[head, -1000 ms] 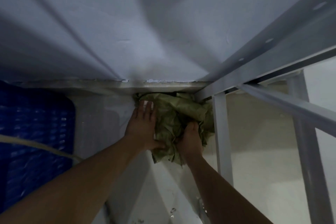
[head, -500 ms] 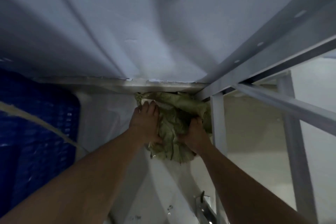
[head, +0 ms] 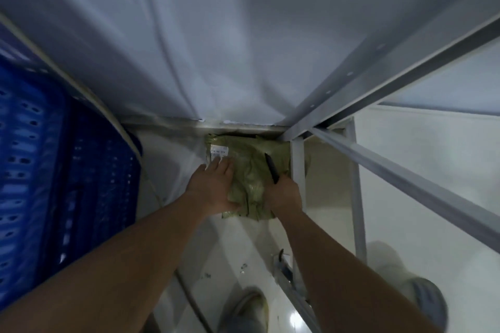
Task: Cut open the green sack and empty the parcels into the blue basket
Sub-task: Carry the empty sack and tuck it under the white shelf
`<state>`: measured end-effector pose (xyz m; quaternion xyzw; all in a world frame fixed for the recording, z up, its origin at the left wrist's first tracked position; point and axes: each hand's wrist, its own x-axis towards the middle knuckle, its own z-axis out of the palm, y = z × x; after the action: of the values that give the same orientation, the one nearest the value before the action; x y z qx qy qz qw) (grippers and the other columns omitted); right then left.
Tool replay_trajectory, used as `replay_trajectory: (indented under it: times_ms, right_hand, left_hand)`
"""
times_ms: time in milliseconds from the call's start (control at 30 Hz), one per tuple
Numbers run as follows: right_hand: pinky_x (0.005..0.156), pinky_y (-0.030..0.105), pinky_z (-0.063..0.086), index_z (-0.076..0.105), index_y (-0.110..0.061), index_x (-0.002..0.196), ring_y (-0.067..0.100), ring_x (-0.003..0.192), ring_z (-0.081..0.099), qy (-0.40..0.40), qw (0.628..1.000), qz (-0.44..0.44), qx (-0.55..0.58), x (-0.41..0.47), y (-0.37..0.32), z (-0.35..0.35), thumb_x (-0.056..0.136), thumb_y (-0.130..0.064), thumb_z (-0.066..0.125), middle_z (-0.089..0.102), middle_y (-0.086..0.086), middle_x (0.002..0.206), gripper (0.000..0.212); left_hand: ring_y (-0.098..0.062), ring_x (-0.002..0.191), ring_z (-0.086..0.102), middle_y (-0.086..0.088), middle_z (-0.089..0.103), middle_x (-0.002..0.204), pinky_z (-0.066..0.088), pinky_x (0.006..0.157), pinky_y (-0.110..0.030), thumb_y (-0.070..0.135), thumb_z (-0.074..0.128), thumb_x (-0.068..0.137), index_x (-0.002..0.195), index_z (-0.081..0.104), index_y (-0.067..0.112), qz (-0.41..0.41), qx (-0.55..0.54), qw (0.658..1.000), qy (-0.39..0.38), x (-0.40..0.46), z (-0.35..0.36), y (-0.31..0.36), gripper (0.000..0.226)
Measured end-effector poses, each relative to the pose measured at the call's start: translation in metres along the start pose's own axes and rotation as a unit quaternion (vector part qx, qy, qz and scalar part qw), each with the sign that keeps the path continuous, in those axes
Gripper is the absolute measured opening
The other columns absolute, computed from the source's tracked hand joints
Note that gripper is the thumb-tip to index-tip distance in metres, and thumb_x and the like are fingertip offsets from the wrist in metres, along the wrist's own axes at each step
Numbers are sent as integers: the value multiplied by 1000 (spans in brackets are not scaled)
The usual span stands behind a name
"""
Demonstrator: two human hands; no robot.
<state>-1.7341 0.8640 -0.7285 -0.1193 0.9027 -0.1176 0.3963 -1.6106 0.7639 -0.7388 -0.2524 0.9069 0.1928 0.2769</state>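
Note:
A crumpled green sack [head: 250, 170] lies on the pale floor against the foot of the white wall, next to a grey rack post. A white label [head: 218, 151] shows on its upper left. My left hand [head: 213, 186] presses flat on the sack's left side, fingers over the label's lower edge. My right hand [head: 284, 193] grips the sack's right side and holds a dark knife [head: 271, 167] whose blade points up over the sack. The blue basket [head: 54, 170] stands at the left, its perforated wall facing me.
A grey metal rack [head: 359, 105] with sloping beams and posts fills the right side. A pale cord [head: 81, 81] runs across the basket's edge. Two shoes [head: 246, 311] show at the bottom, with small debris on the floor.
The sack has been pressed flatter, so its white label now shows. My left hand slid up onto it. The dark knife now sticks up from my right hand.

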Motion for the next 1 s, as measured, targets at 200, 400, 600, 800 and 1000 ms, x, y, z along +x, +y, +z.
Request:
replay_trajectory:
  times_ms: [200, 400, 600, 800, 1000]
  right_hand:
    - [80, 34, 48, 57, -4, 117, 32, 102, 62, 0, 998, -13, -58, -77, -28, -50, 98, -21, 37, 64, 16, 112, 32]
    - [71, 30, 44, 56, -7, 99, 30, 98, 62, 4, 998, -27, -53, -170, -76, -117, 96, -16, 41, 63, 13, 104, 18]
    - [77, 32, 49, 59, -6, 110, 30, 96, 63, 36, 997, -62, -4, -278, -133, -210, 92, -19, 41, 64, 14, 104, 28]
    - [74, 33, 43, 35, -21, 146, 31, 103, 58, 37, 992, -112, -39, -401, -181, -312, 93, -3, 38, 58, 24, 117, 56]
    - [40, 22, 35, 42, -3, 115, 20, 51, 57, 42, 950, -44, 305, -522, -220, -380, 98, -10, 38, 65, 15, 79, 19]
  left_hand:
    - [-26, 148, 9, -10, 9, 160, 25, 114, -42, 61, 51, 82, 150, 7, 9, -12, 1, 1000, 15, -70, -59, 8, 96]
    - [-24, 148, 6, -8, 5, 161, 19, 119, -41, 60, 46, 84, 151, 2, 10, -8, 4, 999, 47, -145, -165, 15, 94]
    - [-27, 149, 0, -10, 0, 161, 11, 120, -41, 62, 45, 86, 151, -4, 10, -10, 4, 994, 107, -241, -301, 30, 96]
    - [-24, 149, -1, -9, -1, 161, 10, 121, -39, 62, 39, 88, 151, -4, 10, 12, 16, 987, 157, -360, -419, 53, 92]
    - [-22, 149, 1, -6, 0, 161, 11, 121, -38, 60, 40, 88, 151, -5, 11, 14, 18, 976, 215, -476, -520, 64, 91]
